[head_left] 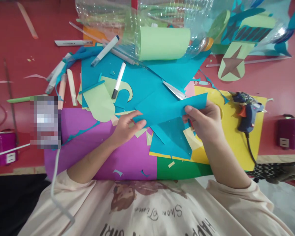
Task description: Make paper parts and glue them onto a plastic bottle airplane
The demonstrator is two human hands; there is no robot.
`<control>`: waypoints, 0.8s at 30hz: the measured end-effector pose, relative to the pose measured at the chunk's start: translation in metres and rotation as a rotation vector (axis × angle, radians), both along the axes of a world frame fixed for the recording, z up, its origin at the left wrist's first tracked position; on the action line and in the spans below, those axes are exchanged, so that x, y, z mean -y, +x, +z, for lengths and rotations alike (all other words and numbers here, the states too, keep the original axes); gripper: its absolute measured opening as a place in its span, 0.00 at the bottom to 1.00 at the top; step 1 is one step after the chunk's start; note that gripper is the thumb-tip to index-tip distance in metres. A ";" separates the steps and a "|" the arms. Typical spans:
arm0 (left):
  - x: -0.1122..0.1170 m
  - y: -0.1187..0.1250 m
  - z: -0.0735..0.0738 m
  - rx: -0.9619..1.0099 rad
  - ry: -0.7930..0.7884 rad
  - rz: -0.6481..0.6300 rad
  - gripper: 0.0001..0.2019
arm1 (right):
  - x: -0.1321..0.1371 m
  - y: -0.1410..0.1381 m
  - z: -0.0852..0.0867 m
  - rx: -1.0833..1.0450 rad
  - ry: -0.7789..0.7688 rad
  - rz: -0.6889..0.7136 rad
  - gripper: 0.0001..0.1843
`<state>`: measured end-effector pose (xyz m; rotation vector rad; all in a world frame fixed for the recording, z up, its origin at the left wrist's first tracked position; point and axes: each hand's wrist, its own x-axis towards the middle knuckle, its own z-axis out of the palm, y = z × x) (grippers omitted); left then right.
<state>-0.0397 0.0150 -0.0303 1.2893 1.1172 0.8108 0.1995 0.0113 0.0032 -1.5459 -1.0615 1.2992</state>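
Blue strip (pixel 166 109) between parted hands (pixel 127 128) (pixel 207 123)

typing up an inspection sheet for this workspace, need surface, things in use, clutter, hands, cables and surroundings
Surface: red table, partly covered by purple, yellow and green sheets
Things in use: blue paper, held up; silver blade partly hidden behind it
Clutter: markers, paper scraps, glue gun, clear bottle
Hands: left hand and right hand hold opposite ends of the blue paper
Cables: white cable below a blurred device; glue gun's black cord
Surroundings: purple socket box at the left edge, another at the right
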 end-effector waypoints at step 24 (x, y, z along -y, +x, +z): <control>0.000 0.004 -0.001 -0.154 0.252 -0.069 0.14 | -0.133 0.037 0.019 1.242 0.146 0.243 0.34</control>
